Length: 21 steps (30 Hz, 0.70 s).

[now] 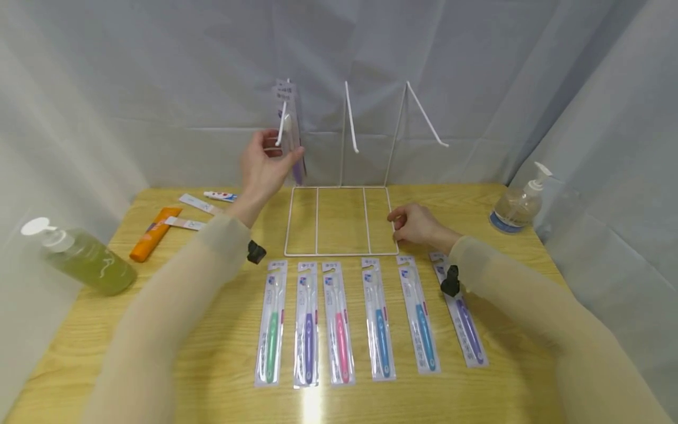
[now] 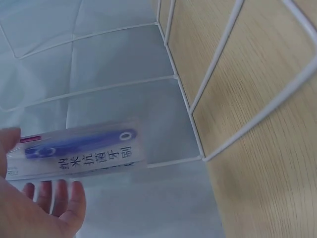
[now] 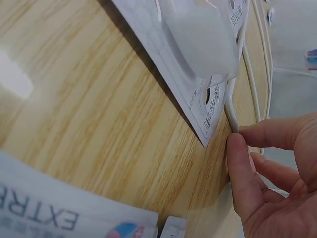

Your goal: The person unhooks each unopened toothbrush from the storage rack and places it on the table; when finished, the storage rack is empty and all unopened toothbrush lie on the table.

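Note:
My left hand (image 1: 266, 171) is at a packaged toothbrush (image 1: 296, 168) with a purple handle, which hangs from the left hook of a white wire rack (image 1: 341, 255). Its thumb and curled fingers lie on opposite sides of the pack; another pack's edge shows behind it. In the left wrist view the purple handle (image 2: 84, 144) is visible through clear plastic. My right hand (image 1: 418, 225) pinches the wire at the right side of the rack's base; in the right wrist view, thumb and forefinger meet on the white wire (image 3: 232, 114).
A row of several packaged toothbrushes (image 1: 341, 330) lies before the rack. Left are a green pump bottle (image 1: 95, 265), an orange tube (image 1: 153, 235), a toothpaste tube (image 1: 219, 196) and paper strips (image 1: 198, 204). A clear pump bottle (image 1: 519, 206) stands back right. Curtains surround the table.

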{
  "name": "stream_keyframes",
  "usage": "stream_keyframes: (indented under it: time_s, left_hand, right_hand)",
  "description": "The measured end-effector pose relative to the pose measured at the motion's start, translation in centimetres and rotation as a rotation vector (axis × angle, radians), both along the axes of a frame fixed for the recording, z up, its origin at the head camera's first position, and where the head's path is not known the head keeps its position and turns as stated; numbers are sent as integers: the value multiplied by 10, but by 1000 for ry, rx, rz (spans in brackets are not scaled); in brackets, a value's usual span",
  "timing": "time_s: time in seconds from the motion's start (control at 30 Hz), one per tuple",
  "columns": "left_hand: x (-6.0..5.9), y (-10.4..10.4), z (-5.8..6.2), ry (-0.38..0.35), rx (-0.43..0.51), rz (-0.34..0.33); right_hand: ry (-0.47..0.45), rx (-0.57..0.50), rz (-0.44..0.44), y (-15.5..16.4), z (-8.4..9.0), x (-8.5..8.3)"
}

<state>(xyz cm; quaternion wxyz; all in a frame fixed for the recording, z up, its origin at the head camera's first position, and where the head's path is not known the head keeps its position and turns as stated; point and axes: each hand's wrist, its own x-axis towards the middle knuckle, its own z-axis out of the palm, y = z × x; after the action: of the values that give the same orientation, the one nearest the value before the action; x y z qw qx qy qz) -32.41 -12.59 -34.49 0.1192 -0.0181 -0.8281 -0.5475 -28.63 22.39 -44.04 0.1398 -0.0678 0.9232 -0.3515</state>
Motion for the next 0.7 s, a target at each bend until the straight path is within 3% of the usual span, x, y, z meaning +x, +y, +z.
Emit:
stream_keyframes:
  time_s: [0.17, 0.5, 0.7]
  left_hand:
    - [-5, 4, -5, 49, 23, 31]
    - [0, 1, -9, 235, 43, 19]
    - [8, 7, -5, 275, 50, -45]
  right_hand:
    - [4, 1, 0, -1, -1, -1]
    - [-6, -6, -6, -1, -3, -6]
    - [1, 5, -5, 1, -4, -9]
